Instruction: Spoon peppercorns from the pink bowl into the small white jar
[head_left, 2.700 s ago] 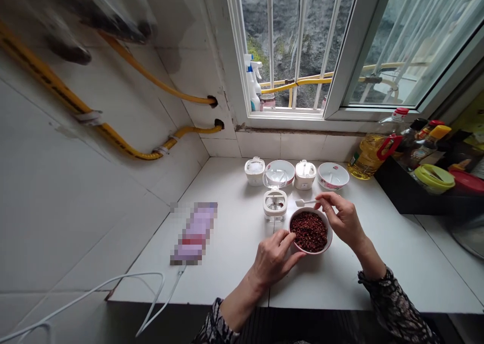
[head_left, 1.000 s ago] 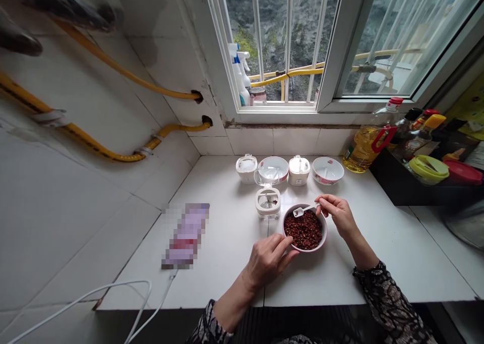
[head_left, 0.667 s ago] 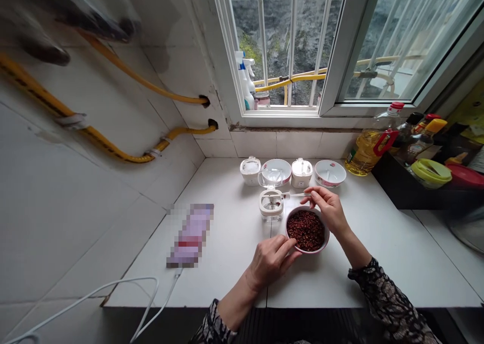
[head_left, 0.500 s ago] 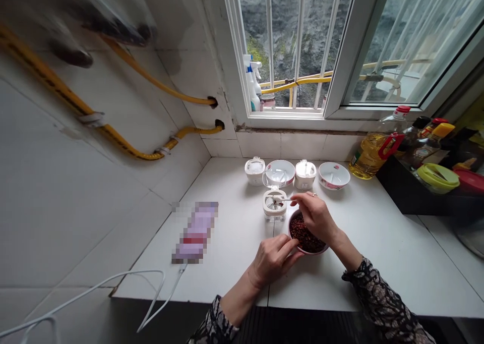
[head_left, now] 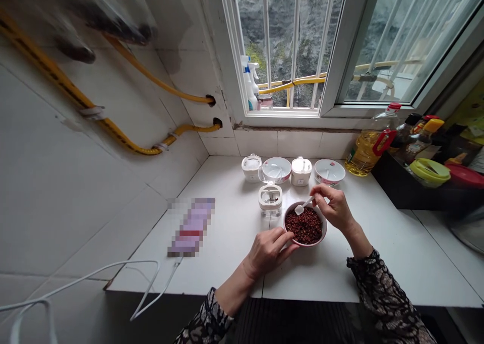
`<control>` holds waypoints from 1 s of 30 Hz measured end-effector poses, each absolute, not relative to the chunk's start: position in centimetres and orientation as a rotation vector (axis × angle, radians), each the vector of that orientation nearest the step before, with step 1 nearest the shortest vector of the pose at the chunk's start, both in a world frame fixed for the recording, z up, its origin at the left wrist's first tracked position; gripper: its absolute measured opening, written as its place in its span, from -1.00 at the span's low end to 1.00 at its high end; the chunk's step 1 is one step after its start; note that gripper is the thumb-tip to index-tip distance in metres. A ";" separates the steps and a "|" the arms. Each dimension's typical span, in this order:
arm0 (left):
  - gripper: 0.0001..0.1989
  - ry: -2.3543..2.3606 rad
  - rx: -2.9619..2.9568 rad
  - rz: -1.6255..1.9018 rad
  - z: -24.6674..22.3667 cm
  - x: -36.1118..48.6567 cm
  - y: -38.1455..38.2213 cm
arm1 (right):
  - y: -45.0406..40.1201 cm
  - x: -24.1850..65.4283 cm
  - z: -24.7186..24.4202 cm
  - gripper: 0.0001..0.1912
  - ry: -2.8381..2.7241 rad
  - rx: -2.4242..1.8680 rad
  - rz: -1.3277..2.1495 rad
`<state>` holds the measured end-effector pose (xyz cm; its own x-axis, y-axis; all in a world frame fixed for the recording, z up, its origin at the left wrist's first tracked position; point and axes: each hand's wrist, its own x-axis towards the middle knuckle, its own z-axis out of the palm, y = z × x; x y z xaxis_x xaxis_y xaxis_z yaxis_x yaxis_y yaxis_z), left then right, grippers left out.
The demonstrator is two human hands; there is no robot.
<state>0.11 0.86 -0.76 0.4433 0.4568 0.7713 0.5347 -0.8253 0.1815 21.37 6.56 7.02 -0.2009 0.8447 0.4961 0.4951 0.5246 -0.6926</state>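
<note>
My right hand [head_left: 335, 207] pinches the handle of a small white spoon [head_left: 300, 209], whose scoop is over the far left part of a bowl [head_left: 324, 234]. Reddish-brown peppercorn-like grains [head_left: 304, 226] fill much of that bowl. With its fingers on the near left rim, my left hand [head_left: 269, 253] grips the bowl on the counter. Just beyond it to the left stands a clear seasoning jar [head_left: 270, 210] with a cream collar and its lid raised; a few dark grains show inside.
Along the back are two cream-coloured jars [head_left: 251, 168] and two white bowls [head_left: 329, 171]. An oil bottle [head_left: 362, 150] and a black box [head_left: 393, 185] of bottles are at the right. On the left lie a blurred purple object [head_left: 192, 225] and a white cable [head_left: 153, 278].
The spoon has moved right, from over the open jar to over the grains in the bowl, carried by my right hand. My left hand stays on the bowl's rim.
</note>
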 end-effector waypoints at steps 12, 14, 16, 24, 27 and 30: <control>-0.80 -0.892 -2.577 -1.340 -0.9 0.0 0.9 | 7.3 21.4 6.2 -0.81 -1.935 -1.195 0.542; -0.82 -0.887 -2.586 -1.340 -0.9 0.0 1.0 | 7.6 21.6 6.0 -0.82 -1.840 -1.212 0.640; -0.85 -0.888 -2.589 -1.338 -0.9 0.0 0.9 | 8.1 21.8 5.9 -0.83 -1.748 -1.233 0.735; -0.87 -0.879 -2.564 -1.352 -1.1 0.0 0.8 | 9.3 21.9 5.2 -0.86 -1.373 -1.198 1.045; -0.86 -0.884 -2.577 -1.352 -1.1 0.0 0.9 | 9.5 21.7 5.6 -0.83 -1.338 -1.181 1.029; -0.84 -0.877 -2.579 -1.355 -1.0 0.0 0.9 | 9.5 20.6 6.7 -0.82 -1.331 -1.143 0.998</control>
<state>0.02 0.88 -1.02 0.4384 0.4434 0.7818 0.5316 -0.8293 0.1722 20.63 9.48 6.68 0.0271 0.9808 0.1931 0.0893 0.1900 -0.9777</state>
